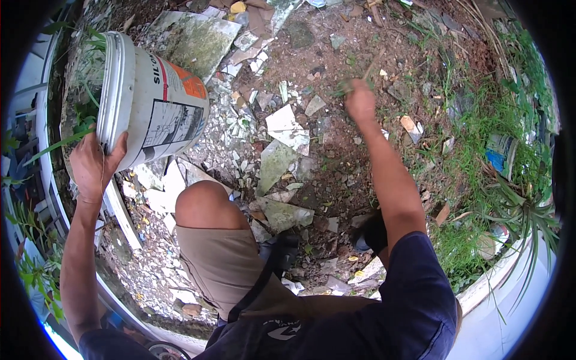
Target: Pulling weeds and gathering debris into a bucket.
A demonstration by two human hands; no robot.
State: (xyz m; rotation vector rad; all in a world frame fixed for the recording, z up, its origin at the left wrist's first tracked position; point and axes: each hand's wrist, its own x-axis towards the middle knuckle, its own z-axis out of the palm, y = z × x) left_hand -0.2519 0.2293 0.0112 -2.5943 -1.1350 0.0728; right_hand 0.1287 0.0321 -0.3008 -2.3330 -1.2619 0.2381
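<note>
The right hand (360, 103) curls closed around a blurred tuft of weeds (342, 89) over littered soil (327, 66), near broken tiles (289, 127) whose jagged edges could cut skin if it brushes them. The left hand (93, 163) grips the white bucket (161, 90) by its rim (110, 90); the bucket leans on its side at left, and could roll or tip if that hold slackens
</note>
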